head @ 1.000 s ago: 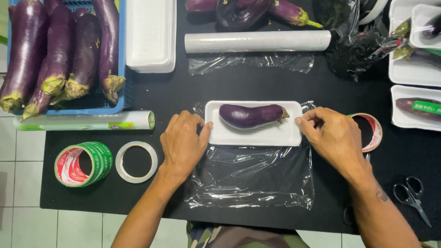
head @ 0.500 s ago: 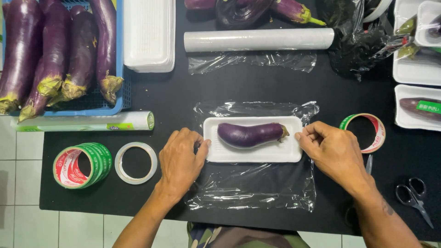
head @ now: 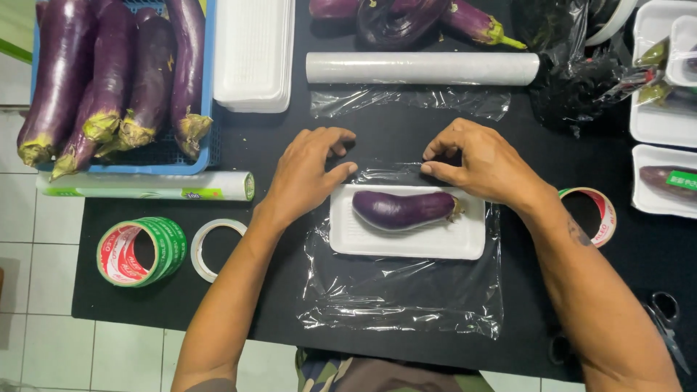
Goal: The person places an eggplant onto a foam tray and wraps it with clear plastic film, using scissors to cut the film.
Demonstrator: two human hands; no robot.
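A purple eggplant (head: 404, 209) lies on a white foam tray (head: 406, 239), which sits on a sheet of clear plastic wrap (head: 403, 297) on the black mat. My left hand (head: 308, 170) and my right hand (head: 483, 161) are at the far edge of the tray. Each pinches the far edge of the wrap between thumb and fingers, just above the tray.
A blue crate of eggplants (head: 109, 80) is at far left, a stack of white trays (head: 253, 51) beside it. A wrap roll (head: 421, 67) lies across the back, another roll (head: 145, 186) at left. Tape rolls (head: 138, 250), (head: 588, 214), scissors (head: 664, 312) and packed trays (head: 664, 174) surround the work.
Both hands moved from the left and right sides of the tray to its far edge and took hold of the wrap there. The tray sits nearer to me than before.
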